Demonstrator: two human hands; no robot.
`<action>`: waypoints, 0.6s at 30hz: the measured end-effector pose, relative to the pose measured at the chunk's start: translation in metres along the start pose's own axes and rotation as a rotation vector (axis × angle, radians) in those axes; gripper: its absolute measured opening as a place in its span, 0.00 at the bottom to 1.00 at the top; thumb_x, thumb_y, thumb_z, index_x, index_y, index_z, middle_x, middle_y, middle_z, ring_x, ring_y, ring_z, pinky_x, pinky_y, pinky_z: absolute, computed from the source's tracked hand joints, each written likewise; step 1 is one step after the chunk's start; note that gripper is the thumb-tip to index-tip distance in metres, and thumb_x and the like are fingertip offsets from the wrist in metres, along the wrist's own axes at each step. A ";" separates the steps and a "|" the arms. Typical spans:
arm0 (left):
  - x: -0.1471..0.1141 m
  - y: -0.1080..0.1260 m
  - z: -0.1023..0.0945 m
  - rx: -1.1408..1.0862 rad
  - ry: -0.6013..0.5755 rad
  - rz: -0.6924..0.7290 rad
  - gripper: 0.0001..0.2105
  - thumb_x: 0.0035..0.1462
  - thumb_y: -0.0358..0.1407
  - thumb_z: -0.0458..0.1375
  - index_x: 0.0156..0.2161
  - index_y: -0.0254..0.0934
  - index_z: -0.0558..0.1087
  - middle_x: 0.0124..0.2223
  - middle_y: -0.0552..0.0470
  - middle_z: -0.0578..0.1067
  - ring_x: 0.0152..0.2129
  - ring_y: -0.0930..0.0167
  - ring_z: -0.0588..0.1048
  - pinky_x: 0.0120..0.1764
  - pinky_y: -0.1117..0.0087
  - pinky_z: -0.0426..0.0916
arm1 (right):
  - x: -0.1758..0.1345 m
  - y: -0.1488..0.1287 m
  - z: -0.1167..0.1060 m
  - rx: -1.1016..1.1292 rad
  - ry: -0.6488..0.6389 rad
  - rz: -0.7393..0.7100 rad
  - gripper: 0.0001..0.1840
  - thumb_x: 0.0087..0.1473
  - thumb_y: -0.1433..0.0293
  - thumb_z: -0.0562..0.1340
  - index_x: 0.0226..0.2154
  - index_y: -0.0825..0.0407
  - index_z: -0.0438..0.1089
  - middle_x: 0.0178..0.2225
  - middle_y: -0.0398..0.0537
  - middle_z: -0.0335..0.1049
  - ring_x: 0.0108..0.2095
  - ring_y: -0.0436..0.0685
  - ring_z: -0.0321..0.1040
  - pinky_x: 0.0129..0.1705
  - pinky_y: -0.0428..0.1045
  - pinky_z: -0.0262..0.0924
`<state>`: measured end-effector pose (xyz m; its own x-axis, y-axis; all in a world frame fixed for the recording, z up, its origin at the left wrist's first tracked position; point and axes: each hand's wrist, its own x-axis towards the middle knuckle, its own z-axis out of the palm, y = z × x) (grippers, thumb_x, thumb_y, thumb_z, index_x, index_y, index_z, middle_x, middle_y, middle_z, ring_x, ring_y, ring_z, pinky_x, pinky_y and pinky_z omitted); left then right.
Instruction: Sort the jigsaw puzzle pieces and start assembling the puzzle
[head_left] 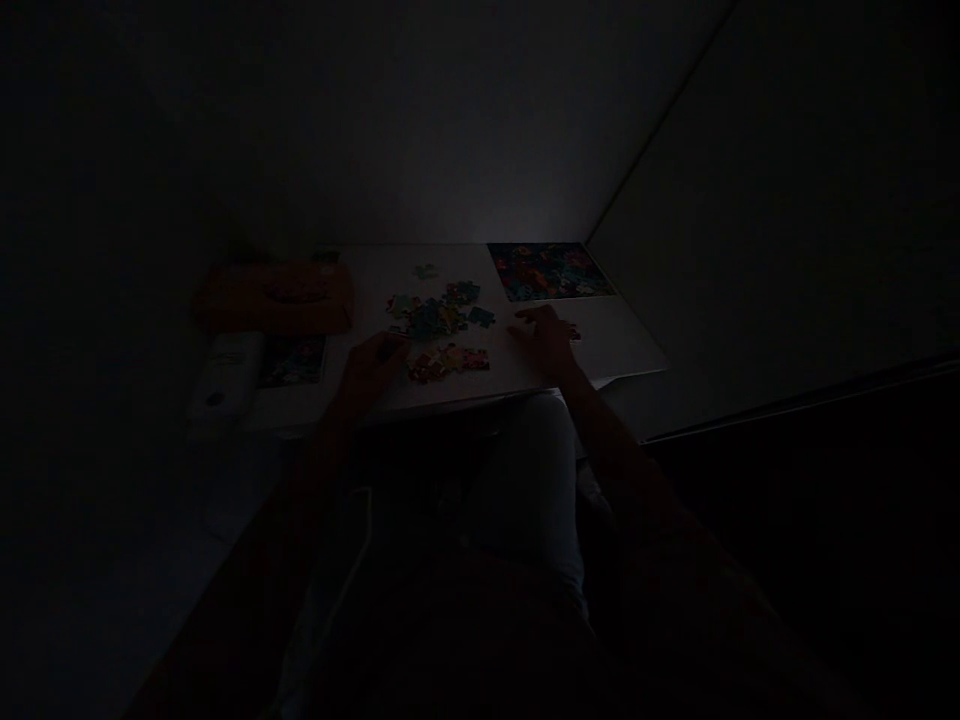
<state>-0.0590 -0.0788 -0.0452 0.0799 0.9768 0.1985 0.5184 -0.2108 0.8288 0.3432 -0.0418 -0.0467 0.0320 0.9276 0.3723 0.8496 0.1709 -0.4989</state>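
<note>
The scene is very dark. Loose jigsaw puzzle pieces (427, 318) lie in a heap on the white table (517, 370), and joined-looking pieces (454, 360) sit nearer the front edge. My left hand (373, 362) rests at the left of these pieces, its fingers curved; the gloom hides whether a piece is in them. Over to the right, my right hand (544, 338) lies on the table with thumb and forefinger apart, and I see nothing between them. Some small pieces (574, 331) show just beyond its right side. One single piece (481, 317) lies between the hands.
A colourful printed picture sheet (551, 270) lies at the back right. An orange box (274, 297) stands at the left, with a smaller picture card (292, 360) and a white object (225, 375) before it. Walls close off the back and right.
</note>
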 end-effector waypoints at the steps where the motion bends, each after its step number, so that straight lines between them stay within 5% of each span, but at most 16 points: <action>1: 0.000 0.000 0.000 -0.002 -0.001 0.004 0.26 0.66 0.58 0.62 0.52 0.39 0.85 0.52 0.41 0.87 0.49 0.55 0.84 0.55 0.54 0.78 | 0.005 -0.012 0.010 -0.016 -0.044 -0.019 0.23 0.69 0.54 0.73 0.59 0.48 0.84 0.62 0.62 0.81 0.58 0.72 0.82 0.66 0.68 0.71; 7: 0.000 0.001 0.001 -0.003 -0.005 -0.019 0.25 0.66 0.57 0.63 0.52 0.38 0.85 0.52 0.42 0.87 0.49 0.56 0.85 0.55 0.55 0.78 | 0.024 -0.046 0.032 -0.170 -0.162 -0.065 0.20 0.74 0.54 0.70 0.57 0.49 0.87 0.65 0.65 0.82 0.62 0.74 0.81 0.66 0.67 0.71; 15: -0.001 0.004 0.001 -0.011 -0.009 -0.016 0.26 0.66 0.58 0.62 0.52 0.37 0.85 0.51 0.42 0.87 0.47 0.58 0.84 0.53 0.57 0.78 | 0.028 -0.017 0.011 0.016 -0.042 0.021 0.21 0.79 0.56 0.59 0.44 0.48 0.85 0.53 0.60 0.87 0.51 0.68 0.82 0.60 0.62 0.71; 18: -0.002 0.005 0.001 -0.024 -0.020 -0.012 0.25 0.66 0.57 0.62 0.52 0.37 0.85 0.51 0.43 0.87 0.48 0.57 0.84 0.53 0.57 0.79 | 0.028 -0.004 0.005 0.047 -0.115 0.051 0.16 0.73 0.55 0.67 0.38 0.47 0.83 0.43 0.55 0.87 0.44 0.65 0.82 0.51 0.59 0.74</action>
<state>-0.0557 -0.0814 -0.0419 0.0910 0.9799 0.1775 0.4992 -0.1991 0.8433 0.3378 -0.0146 -0.0380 0.0112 0.9670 0.2547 0.8229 0.1358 -0.5517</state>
